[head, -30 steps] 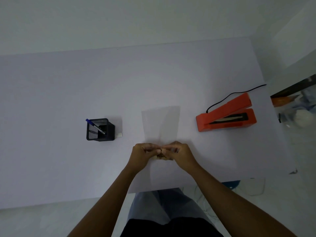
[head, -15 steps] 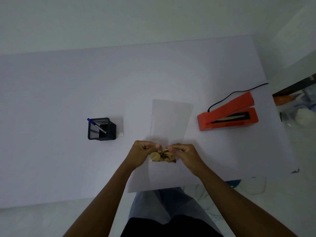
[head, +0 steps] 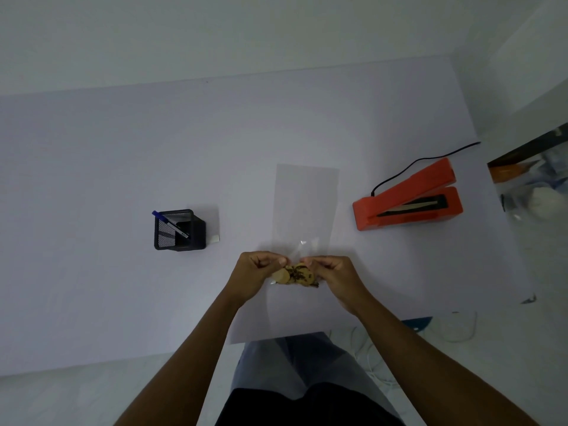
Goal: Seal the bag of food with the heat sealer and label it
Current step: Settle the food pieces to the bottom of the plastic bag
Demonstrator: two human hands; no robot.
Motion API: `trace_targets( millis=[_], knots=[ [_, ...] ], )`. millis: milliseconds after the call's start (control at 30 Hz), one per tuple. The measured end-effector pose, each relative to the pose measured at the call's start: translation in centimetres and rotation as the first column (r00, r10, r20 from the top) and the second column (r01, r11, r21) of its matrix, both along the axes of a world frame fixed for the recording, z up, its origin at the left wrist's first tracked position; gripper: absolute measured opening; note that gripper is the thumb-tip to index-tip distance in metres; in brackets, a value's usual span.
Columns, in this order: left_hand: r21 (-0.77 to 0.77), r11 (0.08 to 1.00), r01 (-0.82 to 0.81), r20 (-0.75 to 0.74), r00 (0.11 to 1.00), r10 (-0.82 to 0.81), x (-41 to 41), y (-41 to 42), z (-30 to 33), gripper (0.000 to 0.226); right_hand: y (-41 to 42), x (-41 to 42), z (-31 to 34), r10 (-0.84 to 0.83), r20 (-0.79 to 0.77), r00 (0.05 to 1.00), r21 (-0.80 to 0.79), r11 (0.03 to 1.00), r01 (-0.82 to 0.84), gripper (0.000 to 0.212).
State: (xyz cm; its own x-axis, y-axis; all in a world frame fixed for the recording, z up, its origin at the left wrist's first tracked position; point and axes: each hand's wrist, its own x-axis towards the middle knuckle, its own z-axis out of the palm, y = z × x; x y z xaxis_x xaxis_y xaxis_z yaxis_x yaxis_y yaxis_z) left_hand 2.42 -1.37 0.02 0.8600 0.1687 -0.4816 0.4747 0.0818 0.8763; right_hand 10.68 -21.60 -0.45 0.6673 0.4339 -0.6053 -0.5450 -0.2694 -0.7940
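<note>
A clear plastic bag (head: 304, 204) stretches away from me over the white table (head: 123, 167), with cookies (head: 296, 274) bunched at its near end. My left hand (head: 256, 273) and my right hand (head: 333, 273) pinch the bag on either side, just above the cookies. The orange heat sealer (head: 407, 199) sits to the right with its lid raised and a black cord running off behind it. A black mesh pen holder (head: 178, 230) with a blue pen (head: 170, 224) stands to the left, and a small white label (head: 215, 238) lies beside it.
The table's right edge borders a cluttered area with an orange object (head: 507, 172) and white things. White cables and a blue item (head: 418, 322) lie on the floor past the near edge. My legs (head: 295, 364) are below the table's front edge.
The cookies have come into view between my hands. The bag's far end has swung from left-leaning to pointing more upright and rightward.
</note>
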Motion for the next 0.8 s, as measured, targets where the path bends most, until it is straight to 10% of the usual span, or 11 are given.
trace_targets(
  millis=[800],
  knots=[
    [0.038, 0.997, 0.063, -0.159, 0.986, -0.057, -1.6, 0.8, -0.7, 0.026, -0.9, -0.8, -0.5, -0.017, -0.082, 0.996, -0.04, 0.999, 0.013, 0.015]
  ],
)
